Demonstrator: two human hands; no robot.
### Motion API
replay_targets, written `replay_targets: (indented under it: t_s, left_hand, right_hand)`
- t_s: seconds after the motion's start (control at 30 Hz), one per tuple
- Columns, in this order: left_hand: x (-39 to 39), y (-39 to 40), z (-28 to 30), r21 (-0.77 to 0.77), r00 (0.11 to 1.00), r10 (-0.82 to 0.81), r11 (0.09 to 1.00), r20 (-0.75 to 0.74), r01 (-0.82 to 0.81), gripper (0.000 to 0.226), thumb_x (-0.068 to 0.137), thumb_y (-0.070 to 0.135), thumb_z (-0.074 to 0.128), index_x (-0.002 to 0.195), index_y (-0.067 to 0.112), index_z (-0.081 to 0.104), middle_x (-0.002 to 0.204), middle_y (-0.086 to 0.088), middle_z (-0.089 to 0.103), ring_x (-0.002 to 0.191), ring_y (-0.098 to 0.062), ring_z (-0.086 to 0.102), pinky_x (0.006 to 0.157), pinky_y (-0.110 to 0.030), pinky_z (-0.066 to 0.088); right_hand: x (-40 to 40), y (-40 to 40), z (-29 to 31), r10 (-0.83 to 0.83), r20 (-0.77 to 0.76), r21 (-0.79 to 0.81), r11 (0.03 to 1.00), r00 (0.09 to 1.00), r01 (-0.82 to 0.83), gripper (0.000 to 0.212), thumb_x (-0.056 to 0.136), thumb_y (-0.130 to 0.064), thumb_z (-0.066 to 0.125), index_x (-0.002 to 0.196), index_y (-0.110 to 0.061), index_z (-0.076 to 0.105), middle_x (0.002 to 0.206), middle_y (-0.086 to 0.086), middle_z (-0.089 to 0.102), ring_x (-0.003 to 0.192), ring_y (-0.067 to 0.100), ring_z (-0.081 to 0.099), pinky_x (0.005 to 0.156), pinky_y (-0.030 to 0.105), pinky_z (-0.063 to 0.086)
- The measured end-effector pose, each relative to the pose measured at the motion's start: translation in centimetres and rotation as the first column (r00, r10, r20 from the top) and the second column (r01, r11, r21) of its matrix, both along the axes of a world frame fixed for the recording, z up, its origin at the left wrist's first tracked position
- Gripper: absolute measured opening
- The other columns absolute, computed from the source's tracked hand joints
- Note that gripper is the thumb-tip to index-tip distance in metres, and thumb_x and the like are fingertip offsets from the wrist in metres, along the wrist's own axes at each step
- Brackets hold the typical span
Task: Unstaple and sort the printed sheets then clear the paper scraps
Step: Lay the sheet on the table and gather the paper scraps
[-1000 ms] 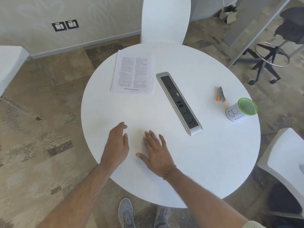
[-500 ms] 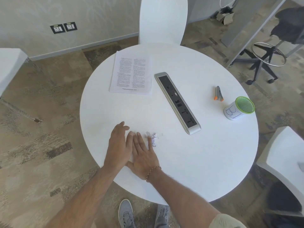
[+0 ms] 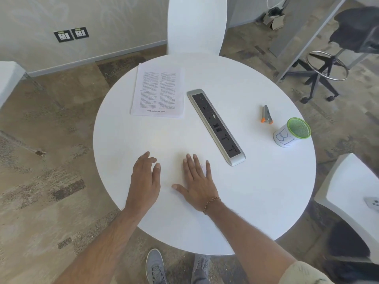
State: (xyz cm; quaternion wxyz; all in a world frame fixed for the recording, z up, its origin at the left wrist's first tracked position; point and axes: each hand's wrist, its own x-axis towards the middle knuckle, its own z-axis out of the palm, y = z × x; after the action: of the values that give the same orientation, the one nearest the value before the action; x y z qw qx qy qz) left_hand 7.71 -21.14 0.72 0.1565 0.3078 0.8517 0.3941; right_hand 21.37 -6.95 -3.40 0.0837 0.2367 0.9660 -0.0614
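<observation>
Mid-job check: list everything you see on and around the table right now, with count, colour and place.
Round white table: one, centre.
Printed paper sheets: one stack, white with black text, far left of table.
Silver-and-black power strip: one, table centre, running diagonally.
Grey-and-orange staple remover: one, right of strip.
White cup with green mesh rim: one, right edge, lettered.
Paper scraps: small, white, barely visible under right fingers; count unclear.
White chairs: three, far, left, right.
Black stool: one, far right.
Left hand: open, near edge.
Right hand: flat on table, beaded bracelet.
</observation>
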Motion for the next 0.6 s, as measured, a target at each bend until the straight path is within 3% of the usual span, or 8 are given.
replay_targets:
  t_s: [0.07,0.17,0.3,0.6]
  left_hand:
    - [0.1,0.3,0.0,0.003,1.0,-0.001,1.0,0.003,0.001,0.032,0.105,0.03,0.04,0.127,0.012,0.055,0.153,-0.003,0.041,0.144,-0.017,0.031,0.109,-0.051,0.041]
    - [0.3,0.9,0.1,0.009,1.0,-0.004,1.0,-0.001,0.004,0.03,0.104,0.025,0.042,0.126,0.01,0.056,0.153,-0.006,0.042,0.144,-0.02,0.032,0.11,-0.05,0.04]
    - [0.7,1.8,0.0,0.02,1.0,-0.011,1.0,-0.005,0.011,0.027,0.104,0.02,0.044,0.125,0.008,0.056,0.152,-0.008,0.043,0.143,-0.022,0.032,0.11,-0.05,0.039]
    - [1.3,2.2,-0.7,0.002,1.0,-0.019,1.0,-0.018,0.019,0.027,0.104,0.023,0.044,0.126,0.011,0.056,0.153,-0.006,0.041,0.144,-0.021,0.03,0.11,-0.05,0.039]
  right_hand:
    - [1.4,0.4,0.2,-0.028,-0.055,-0.004,1.0,0.998,0.028,0.09,0.097,-0.074,0.015,0.16,-0.01,0.005,0.168,0.003,-0.008,0.154,0.02,-0.013,0.121,0.059,0.007]
    - [3.4,0.8,0.5,-0.166,-0.106,-0.063,0.985,0.98,0.16,0.105,0.089,-0.083,0.023,0.159,-0.01,-0.003,0.167,0.003,-0.014,0.153,0.018,-0.018,0.123,0.055,-0.002]
    - [4.8,0.7,0.6,-0.126,-0.04,-0.116,0.986,0.991,0.121,0.129,0.072,-0.097,0.028,0.158,-0.008,-0.01,0.166,0.002,-0.02,0.152,0.017,-0.021,0.123,0.056,-0.002]
    - [1.1,0.6,0.1,-0.258,-0.049,-0.077,0.964,0.965,0.254,0.126,0.075,-0.096,0.022,0.158,-0.006,-0.005,0.167,0.008,-0.014,0.153,0.021,-0.018,0.123,0.055,-0.003]
